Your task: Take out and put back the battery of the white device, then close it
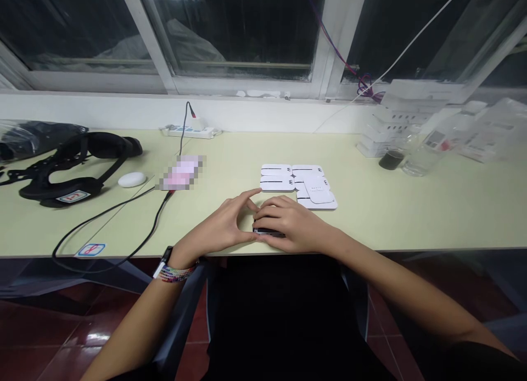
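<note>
Near the table's front edge, my right hand (292, 224) curls over a small dark flat object (269, 233) with a pale edge. Most of it is hidden under the fingers, so its kind cannot be told. My left hand (226, 222) curves round its left end; the thumb meets it there, and the index finger reaches forward towards the cards. Just beyond my hands lie several white rounded cards (276, 183) with a black stripe and a W-like mark. A smaller white rounded piece (319, 190) rests on top of the right-hand ones.
A black headset (82, 167), a white oval case (132, 179) and a blurred-out phone-like item (181, 172) on a black cable (119, 208) occupy the left. A power strip (193, 131) sits by the wall. White boxes (395, 117) and a clear bottle (432, 145) stand at the right.
</note>
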A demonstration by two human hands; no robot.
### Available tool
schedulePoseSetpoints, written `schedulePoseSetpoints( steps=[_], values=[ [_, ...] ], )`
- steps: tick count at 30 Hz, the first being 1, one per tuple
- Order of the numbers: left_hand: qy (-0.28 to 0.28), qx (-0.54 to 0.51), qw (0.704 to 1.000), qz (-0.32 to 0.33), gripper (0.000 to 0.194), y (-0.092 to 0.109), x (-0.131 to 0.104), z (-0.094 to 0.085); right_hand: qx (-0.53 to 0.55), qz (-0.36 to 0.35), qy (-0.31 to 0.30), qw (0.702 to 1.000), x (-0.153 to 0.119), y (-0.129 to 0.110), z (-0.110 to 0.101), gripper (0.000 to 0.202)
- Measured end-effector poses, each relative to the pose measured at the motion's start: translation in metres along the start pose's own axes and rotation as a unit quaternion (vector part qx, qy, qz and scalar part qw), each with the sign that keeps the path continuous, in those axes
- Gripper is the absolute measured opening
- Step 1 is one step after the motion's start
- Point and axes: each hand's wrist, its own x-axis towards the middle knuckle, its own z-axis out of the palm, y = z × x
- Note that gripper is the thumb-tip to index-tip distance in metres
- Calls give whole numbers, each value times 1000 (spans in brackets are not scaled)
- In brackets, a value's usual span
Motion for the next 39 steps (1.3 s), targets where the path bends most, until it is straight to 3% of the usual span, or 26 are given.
schedulePoseSetpoints(
  steps=[8,12,15,18,20,23,26,29,31,34,37,39],
  values=[
    [-9,9,1000,-2,104,-1,2,0,-63,65,-67,994,-41,-8,-9,53],
    [-7,11,1000,6,105,-3,1,0,-74,79,-24,994,-59,-11,-15,52],
    [-7,5,1000,10,103,-4,1,1,-87,87,42,991,-67,-9,-23,34],
    [-4,-2,1000,14,102,-5,1,1,-139,147,104,974,-73,-2,-34,23],
    [-4,-4,1000,15,100,-4,1,1,-189,213,117,952,-78,4,-39,27],
    [-5,-4,1000,7,99,-2,0,0,-220,264,87,935,-87,13,-43,42],
    [-10,-5,1000,3,98,-1,0,0,-201,236,69,948,-95,13,-43,33],
    [-13,-9,1000,1,97,-1,1,0,-197,188,99,957,-93,3,-47,27],
    [-12,-13,1000,2,97,-1,1,0,-171,185,160,955,-85,-7,-51,25],
    [-13,-6,1000,6,98,-2,1,0,-49,237,253,937,-67,-20,-55,17],
    [-10,9,1000,-5,101,-2,1,0,146,286,208,924,-50,-26,-48,9],
    [-4,18,1000,-10,100,-2,1,0,220,304,173,911,-42,-24,-39,7]
  ],
)
